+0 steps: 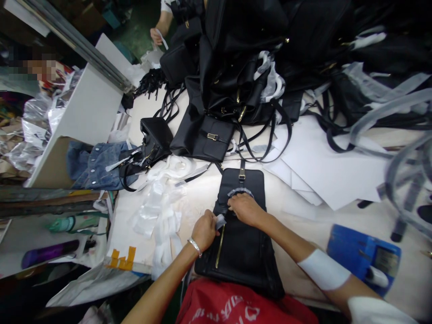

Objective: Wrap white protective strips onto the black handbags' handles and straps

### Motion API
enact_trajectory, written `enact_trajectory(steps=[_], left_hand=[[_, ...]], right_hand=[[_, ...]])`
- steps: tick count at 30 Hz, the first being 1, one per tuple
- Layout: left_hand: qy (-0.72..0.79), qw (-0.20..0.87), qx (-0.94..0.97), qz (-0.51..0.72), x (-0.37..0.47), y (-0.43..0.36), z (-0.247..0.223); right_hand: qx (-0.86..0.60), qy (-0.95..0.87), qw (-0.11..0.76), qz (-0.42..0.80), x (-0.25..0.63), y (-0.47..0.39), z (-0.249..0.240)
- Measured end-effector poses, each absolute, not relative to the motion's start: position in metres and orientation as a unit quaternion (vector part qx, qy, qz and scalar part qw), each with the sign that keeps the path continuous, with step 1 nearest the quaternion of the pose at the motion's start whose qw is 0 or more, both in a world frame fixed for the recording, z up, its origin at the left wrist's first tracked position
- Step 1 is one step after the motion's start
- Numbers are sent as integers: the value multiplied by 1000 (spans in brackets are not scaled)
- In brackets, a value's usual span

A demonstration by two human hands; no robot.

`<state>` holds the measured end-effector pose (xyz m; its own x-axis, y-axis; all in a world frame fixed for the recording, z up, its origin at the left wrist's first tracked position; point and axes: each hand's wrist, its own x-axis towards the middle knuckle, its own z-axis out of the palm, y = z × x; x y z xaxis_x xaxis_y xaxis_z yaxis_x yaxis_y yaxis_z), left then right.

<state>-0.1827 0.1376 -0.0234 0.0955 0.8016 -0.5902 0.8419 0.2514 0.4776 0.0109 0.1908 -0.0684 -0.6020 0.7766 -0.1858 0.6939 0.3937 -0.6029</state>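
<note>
A black bag (pixel 248 252) with a gold zipper and a buckled strap lies on the table at my front edge. My left hand (pixel 204 230), with a silver bracelet at the wrist, is closed on a piece of clear film (pixel 220 221) at the bag's left side. Over the upper part of the bag, my right hand (pixel 244 208) has its fingers curled at the handle (pixel 240 191), which is wrapped in clear film. Its fingertips are partly hidden. White film strips (pixel 165 220) lie to the left of the bag.
Black bags (pixel 229 90) with straps are piled at the back. White sheets (pixel 324 166) lie to the right, beyond a blue case (pixel 362 258). A denim garment (pixel 96 164) is at the left. Another person's hand (pixel 157 37) holds a white strip at the far side.
</note>
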Motion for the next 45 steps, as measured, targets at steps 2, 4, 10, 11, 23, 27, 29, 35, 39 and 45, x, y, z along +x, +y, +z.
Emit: enact_trajectory(steps=[2,4,10,11,23,27,29,35,39,45], left_hand=[[672,410,615,-42,-179,143,-23],[673,395,622,-65,-174,147,-21],[681,321,650,-103,-170,150,-18],[684,311,652,-101,-171,148,-19],[680,268,678,-77,-157,152,-24],[670,260,689,-92,-149,155,-30],[668,254,692,-100,-146,155,-34],[677,222,688,-139,-140,159,-47],[686,212,680,-152,-137,163,-54],[689,243,669,-136,-140,165,-49]], right_hand=[[-439,-827,59,347,10,191,-71],[-445,-817,60,363,10,192,-72],[-418,-803,82,417,21,198,-76],[-397,-805,87,432,22,199,-77],[-381,-802,82,453,4,201,-85],[-456,-781,73,420,11,197,-86],[-473,-776,60,413,12,196,-88],[-476,-765,48,432,3,198,-97],[-438,-774,65,453,9,203,-89],[-421,-823,122,362,47,198,-58]])
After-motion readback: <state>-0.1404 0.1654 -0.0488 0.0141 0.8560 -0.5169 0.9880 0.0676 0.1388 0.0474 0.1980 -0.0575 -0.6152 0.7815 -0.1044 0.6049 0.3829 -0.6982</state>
